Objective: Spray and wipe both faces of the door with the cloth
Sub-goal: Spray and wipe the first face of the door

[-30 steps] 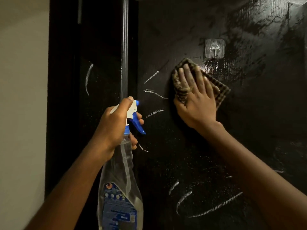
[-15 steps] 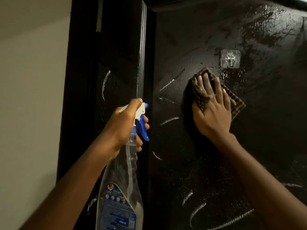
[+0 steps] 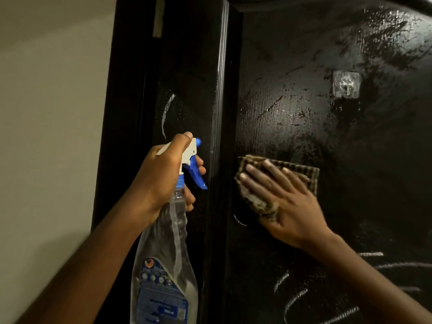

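A glossy black door (image 3: 292, 108) fills the right of the view, wet and streaked, with white chalk-like marks low down. My right hand (image 3: 287, 204) presses a checked brown cloth (image 3: 301, 169) flat against the door near its left edge, fingers straight and spread, pointing up-left. My left hand (image 3: 166, 174) grips the neck of a clear spray bottle (image 3: 163, 265) with a white head and blue trigger, held upright in front of the door frame (image 3: 187, 78).
A clear adhesive hook (image 3: 346, 84) is stuck on the door above and right of the cloth. A pale wall (image 3: 51, 136) lies left of the black frame. A white curved mark shows on the frame.
My right hand has swept the cloth down and to the left, away from the hook, wiping off chalk marks there. The bottle hand has stayed about where it was.
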